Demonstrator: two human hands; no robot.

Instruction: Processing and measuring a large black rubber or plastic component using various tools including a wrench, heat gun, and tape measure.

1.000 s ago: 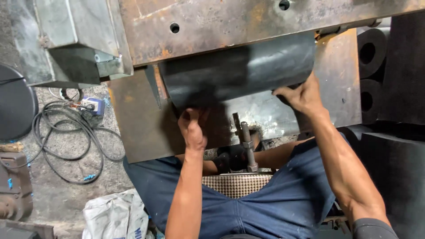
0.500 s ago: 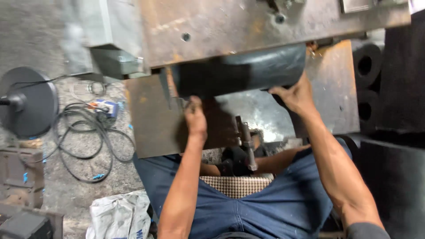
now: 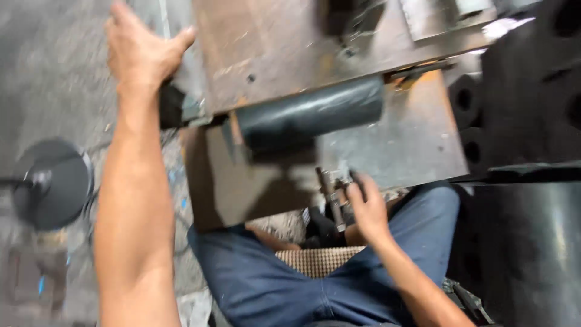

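Left hand (image 3: 142,51) is raised to the upper left, fingers spread open, palm resting on the edge of the press body (image 3: 284,48) above a dark block (image 3: 171,104) at its corner. It grips nothing.

Right hand (image 3: 366,209) is low at the near edge of the steel plate (image 3: 387,142), fingers curled around the top of a metal lever (image 3: 330,194) that rises between the knees. Motion blur prevents a firm reading of how tight the hold is.

The black roll (image 3: 308,112) lies on its side on the plate, tucked under the rusty press body, its left end beside a thin upright fin. No hand touches it.

More black rolls (image 3: 478,100) are stacked at the right, well apart from both hands. A round black disc (image 3: 54,181) sits on the floor at the left.

Judgement: the roll appears seated in the press and both hands are clear of it, so the step in hand looks like working the lever. The next move calls for a firm, steady pull with the right hand, the left kept braced and outside the pinch zone.
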